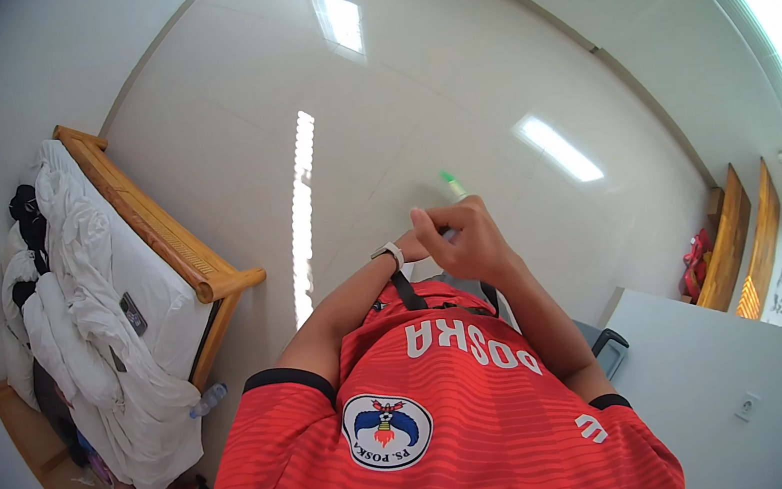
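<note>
My right hand (469, 241) is raised in front of my chest, fingers curled around a slim white object with a green tip (449, 182) that sticks out above the fist. My left hand (409, 243) lies just to its left, mostly hidden behind the right hand; a watch (390, 253) sits on that wrist. I cannot tell what the left fingers hold or touch. Below both hands are my red shirt (437, 420) and black straps (408, 292).
A wooden-framed bed (161, 228) with rumpled white sheets stands at the left, a dark phone (132, 313) lying on it. A plastic bottle (207, 400) lies on the white tiled floor (372, 116). A white table (724, 377) and wooden boards (734, 239) are at the right.
</note>
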`<state>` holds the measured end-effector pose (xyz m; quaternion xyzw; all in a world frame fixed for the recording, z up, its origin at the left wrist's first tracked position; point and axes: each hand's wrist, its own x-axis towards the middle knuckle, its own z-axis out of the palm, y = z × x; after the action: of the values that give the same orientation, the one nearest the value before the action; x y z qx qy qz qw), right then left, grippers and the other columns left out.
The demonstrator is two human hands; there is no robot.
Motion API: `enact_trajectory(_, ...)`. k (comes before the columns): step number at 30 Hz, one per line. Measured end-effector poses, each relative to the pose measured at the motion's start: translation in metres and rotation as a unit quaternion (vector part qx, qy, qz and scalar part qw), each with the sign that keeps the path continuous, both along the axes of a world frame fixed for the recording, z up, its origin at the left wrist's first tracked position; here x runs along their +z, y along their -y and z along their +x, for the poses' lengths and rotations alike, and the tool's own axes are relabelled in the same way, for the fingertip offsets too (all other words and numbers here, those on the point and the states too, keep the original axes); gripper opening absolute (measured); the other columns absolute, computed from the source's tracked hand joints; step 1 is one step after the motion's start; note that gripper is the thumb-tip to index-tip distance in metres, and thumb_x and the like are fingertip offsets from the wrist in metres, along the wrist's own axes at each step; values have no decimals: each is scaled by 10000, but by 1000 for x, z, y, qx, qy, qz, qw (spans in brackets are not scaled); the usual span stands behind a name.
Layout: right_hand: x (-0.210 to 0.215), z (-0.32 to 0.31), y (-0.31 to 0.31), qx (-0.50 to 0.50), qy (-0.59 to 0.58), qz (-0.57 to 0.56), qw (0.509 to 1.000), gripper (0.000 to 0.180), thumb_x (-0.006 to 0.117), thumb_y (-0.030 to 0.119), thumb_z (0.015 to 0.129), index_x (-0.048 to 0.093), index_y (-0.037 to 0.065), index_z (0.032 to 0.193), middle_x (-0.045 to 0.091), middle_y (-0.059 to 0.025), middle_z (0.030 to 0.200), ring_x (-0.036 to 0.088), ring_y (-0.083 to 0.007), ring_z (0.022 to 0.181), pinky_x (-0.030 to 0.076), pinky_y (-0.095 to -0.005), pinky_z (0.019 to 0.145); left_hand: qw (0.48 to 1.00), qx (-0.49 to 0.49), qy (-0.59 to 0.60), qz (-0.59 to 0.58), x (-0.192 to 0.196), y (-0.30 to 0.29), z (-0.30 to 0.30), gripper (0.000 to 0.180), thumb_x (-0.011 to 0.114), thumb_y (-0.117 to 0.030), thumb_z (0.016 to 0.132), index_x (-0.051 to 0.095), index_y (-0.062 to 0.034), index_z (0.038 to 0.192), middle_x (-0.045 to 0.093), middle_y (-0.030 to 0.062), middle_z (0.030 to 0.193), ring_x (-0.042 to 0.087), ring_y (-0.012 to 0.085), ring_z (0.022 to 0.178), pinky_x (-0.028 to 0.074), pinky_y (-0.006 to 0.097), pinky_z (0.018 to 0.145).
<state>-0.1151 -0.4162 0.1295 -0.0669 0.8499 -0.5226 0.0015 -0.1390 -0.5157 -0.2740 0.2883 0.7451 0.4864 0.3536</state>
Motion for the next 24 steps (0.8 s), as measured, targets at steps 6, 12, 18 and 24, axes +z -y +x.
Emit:
enact_trajectory(6, 3, 17, 7, 33, 18, -137, 990, 410, 548, 147, 938, 519, -39, 573, 378, -64, 442, 328, -119, 385, 293, -307, 411, 983, 40, -85, -155, -19, 56, -9, 730, 699, -441, 788, 435, 16, 1293, 661, 253, 1014, 641, 388, 1001, 508, 449, 871)
enact_trajectory(12, -58, 29, -3, -20, 76, -143, 987, 442, 535, 183, 957, 530, -28, 568, 378, -14, 448, 328, -62, 420, 260, -286, 410, 894, 61, -38, -443, 46, 89, -9, 691, 721, -461, 743, 522, -31, 1248, 665, 239, 1045, 656, 380, 989, 531, 470, 822)
enact_trajectory(18, -56, 34, 8, -56, 96, -115, 987, 374, 564, 182, 942, 603, -66, 665, 422, -58, 450, 349, -70, 435, 288, -299, 423, 936, -42, -39, -346, 19, 67, -17, 462, 669, -415, 791, 680, -23, 1036, 695, 208, 958, 663, 397, 927, 541, 439, 801)
enact_trajectory(24, -79, 23, -3, -89, 89, -6, 992, 323, 593, 172, 907, 622, -54, 678, 465, -155, 466, 360, -192, 396, 327, -355, 434, 996, -57, 19, -60, -31, 20, -4, 453, 599, -375, 863, 636, 5, 1106, 675, 227, 1051, 637, 392, 1012, 508, 422, 869)
